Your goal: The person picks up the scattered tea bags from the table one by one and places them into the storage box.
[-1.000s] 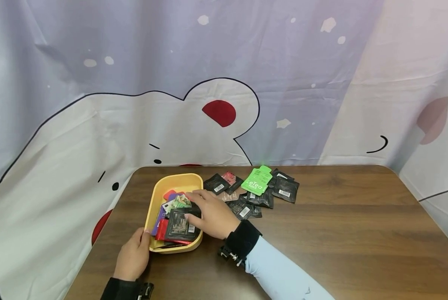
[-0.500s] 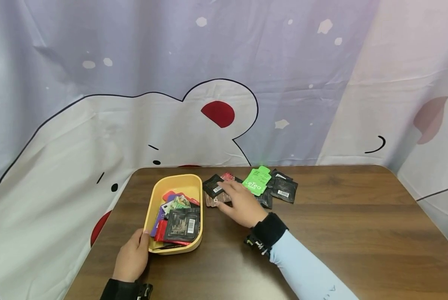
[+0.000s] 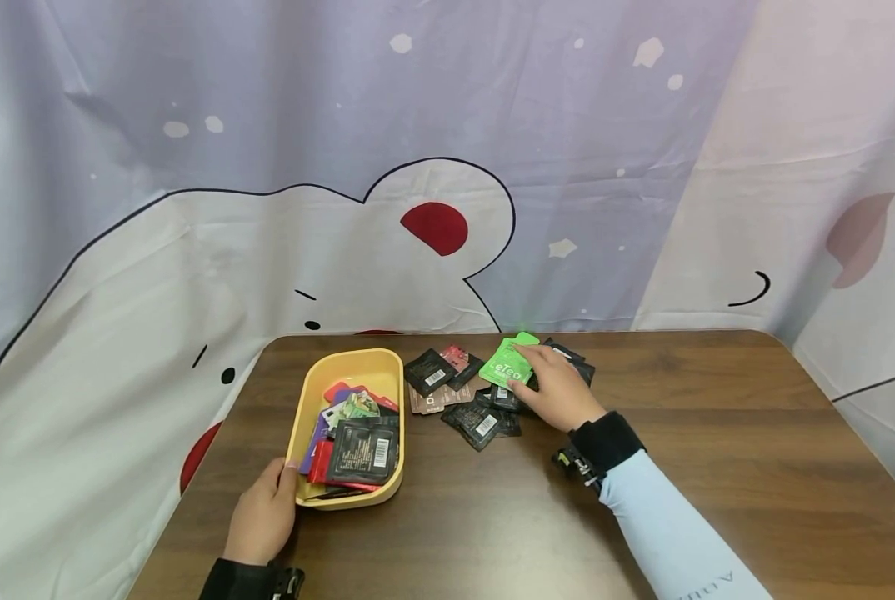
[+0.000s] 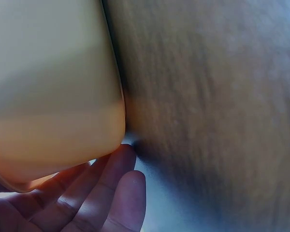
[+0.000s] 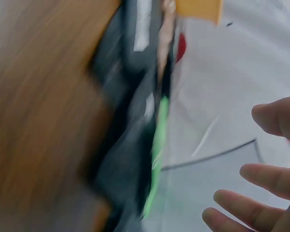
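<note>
Close by, at the near left, a left hand (image 3: 262,517) at the side of the yellow tub (image 3: 357,365), with a thumb by the rim and fingers bent along the outside, holding on. Same spot as half a second ago, with no slide of the tub on the brown table (image 3: 702,517). Inside, a black packet (image 3: 361,442) on top, with a red packet (image 3: 322,465) and a purple packet (image 3: 314,450) peeking out (quite a jumble). Nothing new in there since then.

Next, on the table just right of the tub, a heap of black packets (image 3: 472,423), with a brown packet (image 3: 427,402) beside them. Partly under the right hand (image 3: 562,398) half a second ago; now back in plain sight.

A bit farther, the big change: a hop to the right by that same hand, from the heap's left part to the green packet (image 3: 500,367). Fingers and thumb wide apart, with nothing pinched. Touching or just above? Hard to tell in the blurry right wrist view, but a small turn of the green packet since then, so maybe touching. So, work now at the green packet, on top of the heap and outside the tub.

At the very back, a curtain (image 3: 305,250), same as before.
</note>
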Motion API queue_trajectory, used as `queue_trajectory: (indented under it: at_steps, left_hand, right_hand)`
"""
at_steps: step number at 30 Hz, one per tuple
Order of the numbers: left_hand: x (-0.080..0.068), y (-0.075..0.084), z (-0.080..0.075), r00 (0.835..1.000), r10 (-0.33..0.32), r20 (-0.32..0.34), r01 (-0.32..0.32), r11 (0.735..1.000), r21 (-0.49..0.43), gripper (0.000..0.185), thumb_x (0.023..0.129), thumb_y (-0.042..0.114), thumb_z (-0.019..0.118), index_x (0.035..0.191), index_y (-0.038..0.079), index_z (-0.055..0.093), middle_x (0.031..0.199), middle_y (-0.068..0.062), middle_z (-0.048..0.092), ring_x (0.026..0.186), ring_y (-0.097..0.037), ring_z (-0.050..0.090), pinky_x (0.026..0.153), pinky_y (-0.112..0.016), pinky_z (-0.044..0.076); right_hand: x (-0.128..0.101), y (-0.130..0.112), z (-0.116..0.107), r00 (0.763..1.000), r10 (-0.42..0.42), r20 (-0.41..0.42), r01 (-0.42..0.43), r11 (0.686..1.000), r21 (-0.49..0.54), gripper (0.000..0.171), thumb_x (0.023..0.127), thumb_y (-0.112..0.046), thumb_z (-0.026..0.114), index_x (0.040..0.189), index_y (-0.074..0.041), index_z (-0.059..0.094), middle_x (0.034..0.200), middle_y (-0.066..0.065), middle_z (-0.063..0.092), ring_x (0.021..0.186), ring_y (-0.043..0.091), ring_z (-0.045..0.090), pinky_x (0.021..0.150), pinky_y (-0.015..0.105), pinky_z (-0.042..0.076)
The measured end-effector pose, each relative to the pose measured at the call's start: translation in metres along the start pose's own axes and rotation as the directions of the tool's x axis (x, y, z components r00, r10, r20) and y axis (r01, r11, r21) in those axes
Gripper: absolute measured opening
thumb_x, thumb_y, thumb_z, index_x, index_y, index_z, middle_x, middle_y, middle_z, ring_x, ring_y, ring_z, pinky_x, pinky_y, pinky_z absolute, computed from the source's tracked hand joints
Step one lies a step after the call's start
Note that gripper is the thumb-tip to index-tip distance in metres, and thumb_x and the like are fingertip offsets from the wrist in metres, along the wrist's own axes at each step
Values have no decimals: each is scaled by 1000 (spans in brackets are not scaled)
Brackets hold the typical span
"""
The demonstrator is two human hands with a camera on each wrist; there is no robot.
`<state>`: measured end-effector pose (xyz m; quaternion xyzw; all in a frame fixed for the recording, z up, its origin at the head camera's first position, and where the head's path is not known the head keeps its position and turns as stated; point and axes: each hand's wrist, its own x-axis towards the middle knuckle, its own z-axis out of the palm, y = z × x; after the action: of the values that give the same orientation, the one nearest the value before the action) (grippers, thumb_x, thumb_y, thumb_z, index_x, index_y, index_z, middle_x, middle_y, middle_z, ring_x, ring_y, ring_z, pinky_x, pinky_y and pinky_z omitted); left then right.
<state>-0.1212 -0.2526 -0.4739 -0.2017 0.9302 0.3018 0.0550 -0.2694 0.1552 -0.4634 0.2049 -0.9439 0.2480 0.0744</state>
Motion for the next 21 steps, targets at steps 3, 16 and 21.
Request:
queue_trajectory:
  at_steps: [3,16,21]
  left_hand:
    - [0,0,0,1000,1,-4,-1,1000,-4,50,110,38,30,137,1,50,104,-16,62,85,-25,54,66,-33,40]
    - [0,0,0,1000,-13,2,13,1000,-5,53,111,41,28,138,0,49,107,-17,62,87,-26,54,68,-35,42]
    - [0,1,0,1000,-20,6,20,1000,-8,54,110,41,29,139,0,48,106,-16,62,87,-25,54,67,-34,40]
  right_hand:
    - [-5,17,-2,999,35,14,-35,999,-12,65,98,-35,65,152,-6,43,148,23,48,138,44,45,113,62,34]
    - [-12,52,-6,975,176,138,-162,981,-105,74,94,-36,69,153,-1,40,152,33,39,140,52,37,111,68,32]
    - [-12,60,-2,960,218,176,-197,972,-130,74,92,-37,70,152,-2,41,154,33,37,141,53,36,110,69,31]
